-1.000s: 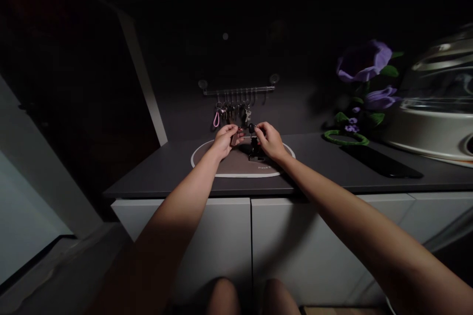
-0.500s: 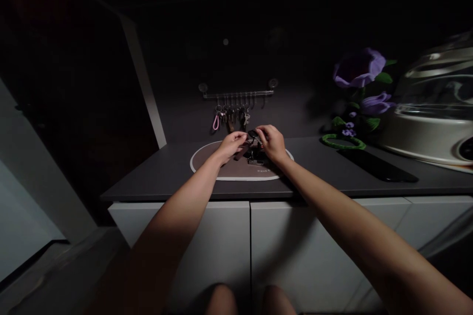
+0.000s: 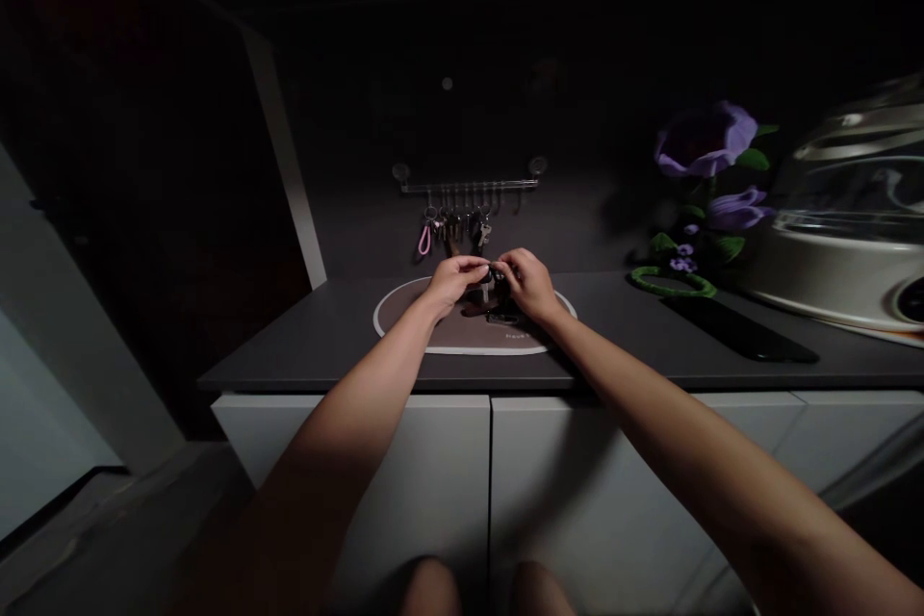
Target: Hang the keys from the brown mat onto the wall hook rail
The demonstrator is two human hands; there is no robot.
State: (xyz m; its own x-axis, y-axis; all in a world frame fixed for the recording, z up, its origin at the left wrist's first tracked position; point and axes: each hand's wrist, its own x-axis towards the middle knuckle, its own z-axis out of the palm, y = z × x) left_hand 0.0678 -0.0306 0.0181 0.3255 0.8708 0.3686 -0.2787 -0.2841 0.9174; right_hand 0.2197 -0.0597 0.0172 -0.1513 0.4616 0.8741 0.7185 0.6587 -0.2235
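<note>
My left hand [image 3: 454,281] and my right hand [image 3: 528,279] meet above a brown oval mat [image 3: 404,313] with a white rim. Fingers of both are pinched on a bunch of keys [image 3: 486,293] that hangs between them; a silver key and dark pieces dangle from it. Its small parts are hard to make out in the dim light. Below, a dark item with a metal clip [image 3: 500,318] shows over the mat. Behind my hands a clear hook rail [image 3: 469,186] is fixed to the wall, with several hanging keys [image 3: 484,234] and a pink loop [image 3: 424,239].
To the right, purple artificial flowers [image 3: 705,142] rise from a green ring base [image 3: 671,283]. A black phone-like slab [image 3: 740,331] lies in front of it, and a large white appliance [image 3: 841,260] with a clear cover stands beyond. White cabinet doors [image 3: 419,472] are under the dark counter [image 3: 289,346].
Both hands have lowered slightly and come closer together at the bunch. The brown tag seen in the left hand earlier now hangs lower, and a silver key shows between the hands.
</note>
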